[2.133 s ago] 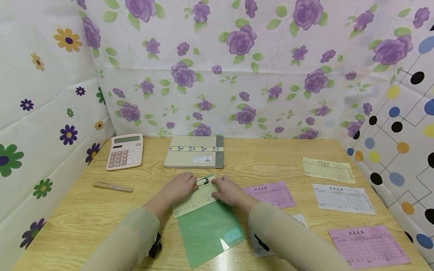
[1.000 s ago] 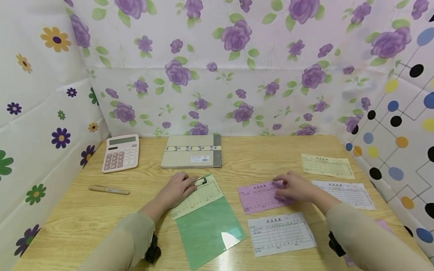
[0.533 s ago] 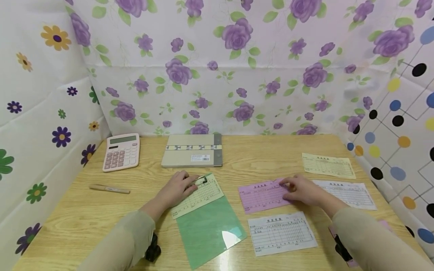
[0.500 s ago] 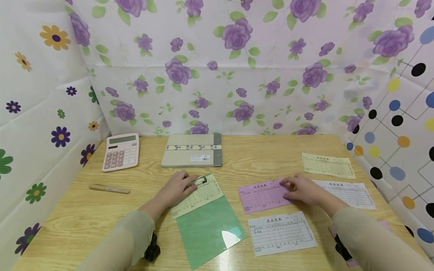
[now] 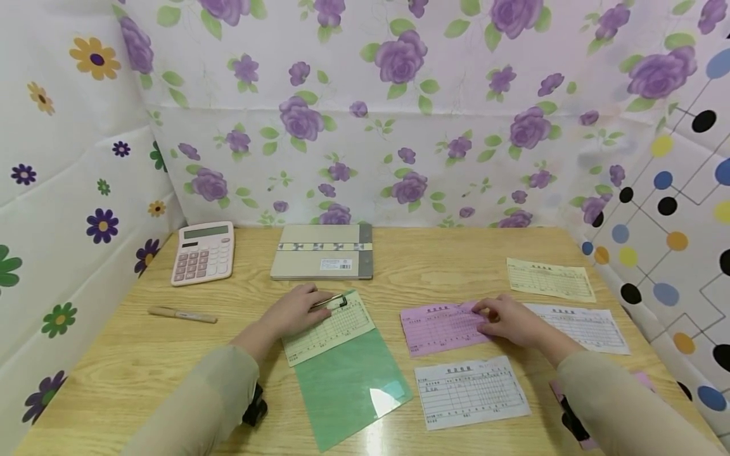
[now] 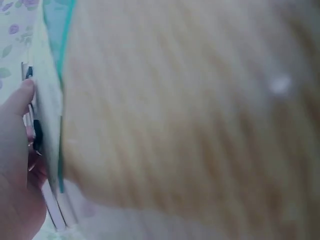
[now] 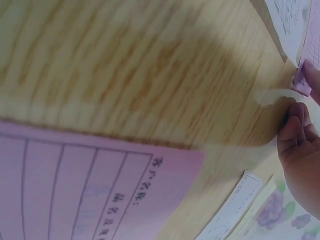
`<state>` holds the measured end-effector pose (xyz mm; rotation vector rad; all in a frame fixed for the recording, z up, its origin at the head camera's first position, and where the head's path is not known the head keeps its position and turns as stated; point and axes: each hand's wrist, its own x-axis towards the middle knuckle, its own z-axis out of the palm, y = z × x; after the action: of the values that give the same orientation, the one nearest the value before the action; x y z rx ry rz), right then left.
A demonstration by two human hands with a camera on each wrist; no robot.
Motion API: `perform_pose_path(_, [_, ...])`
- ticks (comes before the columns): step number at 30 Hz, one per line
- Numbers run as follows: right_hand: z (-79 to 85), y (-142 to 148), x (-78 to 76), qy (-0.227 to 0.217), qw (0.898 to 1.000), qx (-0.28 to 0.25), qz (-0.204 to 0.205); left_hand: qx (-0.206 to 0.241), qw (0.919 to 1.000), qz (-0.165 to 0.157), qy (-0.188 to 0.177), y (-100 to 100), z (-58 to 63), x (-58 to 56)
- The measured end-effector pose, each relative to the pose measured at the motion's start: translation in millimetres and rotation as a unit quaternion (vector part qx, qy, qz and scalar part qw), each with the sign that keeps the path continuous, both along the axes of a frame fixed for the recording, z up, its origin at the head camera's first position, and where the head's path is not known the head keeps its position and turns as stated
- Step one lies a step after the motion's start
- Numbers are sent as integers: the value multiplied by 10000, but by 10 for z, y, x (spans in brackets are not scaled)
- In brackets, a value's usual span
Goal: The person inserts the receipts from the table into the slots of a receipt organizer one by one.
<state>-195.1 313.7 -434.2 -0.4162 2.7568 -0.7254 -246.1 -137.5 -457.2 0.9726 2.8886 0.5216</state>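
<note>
Pinching one of two pink slips (image 5: 441,326), right of one green folder (image 5: 348,386), is your right hand (image 5: 513,323); your left hand (image 5: 293,310) grips one clip (image 5: 343,301); two white slips (image 5: 472,391) lie nearby.

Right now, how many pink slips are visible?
2. The farther pink slip lies at the right hand; the near pink slip is partly hidden by the right sleeve in the head view. More could be hidden.

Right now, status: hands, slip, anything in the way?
Left hand touching the clip. Right hand touching a pink slip at its right edge. Nothing visibly in the way.
</note>
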Motion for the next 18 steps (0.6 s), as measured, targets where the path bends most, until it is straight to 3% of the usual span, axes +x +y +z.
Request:
perform_pose_path(10, [-6, -43, -4, -80, 9998, -97, -172, 39, 9997, -83, 248, -22, -38, 2])
perform_pose_path(18, [74, -78, 5, -493, 9897, -1100, -771, 12, 9995, -15, 330, -24, -61, 7])
